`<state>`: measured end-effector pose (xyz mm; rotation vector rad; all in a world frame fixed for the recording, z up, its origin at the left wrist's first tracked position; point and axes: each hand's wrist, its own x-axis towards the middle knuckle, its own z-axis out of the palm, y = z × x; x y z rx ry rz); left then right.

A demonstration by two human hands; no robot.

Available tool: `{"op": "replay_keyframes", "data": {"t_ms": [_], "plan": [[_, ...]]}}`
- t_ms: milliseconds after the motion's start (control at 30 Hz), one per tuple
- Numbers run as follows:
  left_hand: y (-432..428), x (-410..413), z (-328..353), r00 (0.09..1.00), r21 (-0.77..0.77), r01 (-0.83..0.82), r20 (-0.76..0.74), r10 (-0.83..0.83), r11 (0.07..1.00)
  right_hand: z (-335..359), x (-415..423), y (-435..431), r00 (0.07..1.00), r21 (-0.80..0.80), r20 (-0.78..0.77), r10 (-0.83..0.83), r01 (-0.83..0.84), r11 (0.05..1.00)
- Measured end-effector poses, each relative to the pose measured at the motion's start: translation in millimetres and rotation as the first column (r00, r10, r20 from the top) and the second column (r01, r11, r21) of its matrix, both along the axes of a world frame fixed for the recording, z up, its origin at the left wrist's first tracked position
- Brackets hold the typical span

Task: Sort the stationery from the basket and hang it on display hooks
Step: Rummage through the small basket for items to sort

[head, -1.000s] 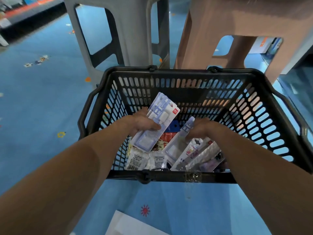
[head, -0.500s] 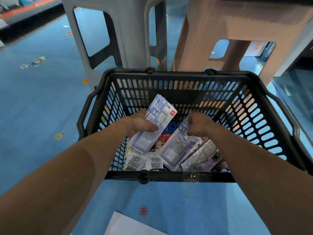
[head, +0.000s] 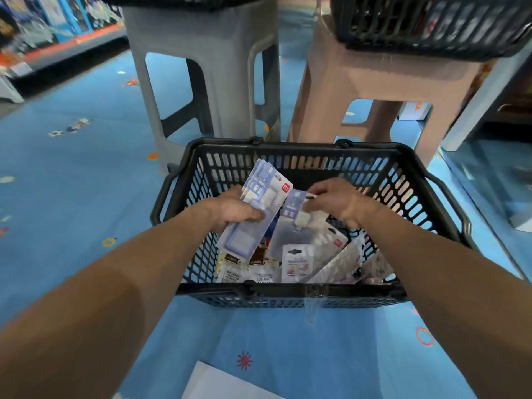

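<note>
The right grip (head: 336, 203) has raised a matching lavender pack (head: 289, 237) from the basket (head: 359, 292), pinching its top; the left grip (head: 233, 210) clasps the gathered stack (head: 267, 185) (hanging likely comes later).

Blue floor (head: 72, 197) right across the view, dotted with small printed motifs: a red sun (head: 244, 360) close in, a yellow ring (head: 108, 242) out to the left. Dead centre, the black plastic shopping basket (head: 288, 289) sits flat on the floor. Just behind its far rim stand two plastic stools side by side, a grey stool (head: 207, 53) on the left and a pinkish-brown stool (head: 359, 79) on the right. Seen through the brown stool's legs, a white box (head: 414, 110) with orange print rests on the floor. At the near edge lies a white sheet (head: 218, 384), partly cut off. Far left, the base of a shelving unit (head: 43, 56) meets the floor.
</note>
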<state>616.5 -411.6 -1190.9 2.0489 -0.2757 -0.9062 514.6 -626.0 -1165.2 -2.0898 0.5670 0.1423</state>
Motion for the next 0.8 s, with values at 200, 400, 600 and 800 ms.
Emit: {"op": "replay_keyframes", "data": {"t_ms": [200, 400, 600, 800], "plan": [[7, -8, 20, 1.000, -0.127, -0.005, -0.003, 0.005, 0.992, 32, -6, 8, 0.973, 0.479, 0.174, -0.150, 0.049, 0.877], [13, -13, 35, 0.994, -0.186, -0.031, -0.112, 0.010, 0.982, 47, -12, 11, 0.929, 0.614, 0.296, -0.223, -0.007, 0.789], [7, -22, 44, 0.978, -0.235, -0.001, -0.202, -0.048, 0.972, 39, 0, 22, 0.862, 0.571, 0.291, -0.414, 0.191, 0.799], [-3, -30, 42, 0.964, -0.300, 0.012, -0.248, -0.090, 0.954, 31, 12, 21, 0.791, 0.566, 0.310, -0.527, 0.292, 0.771]]}}
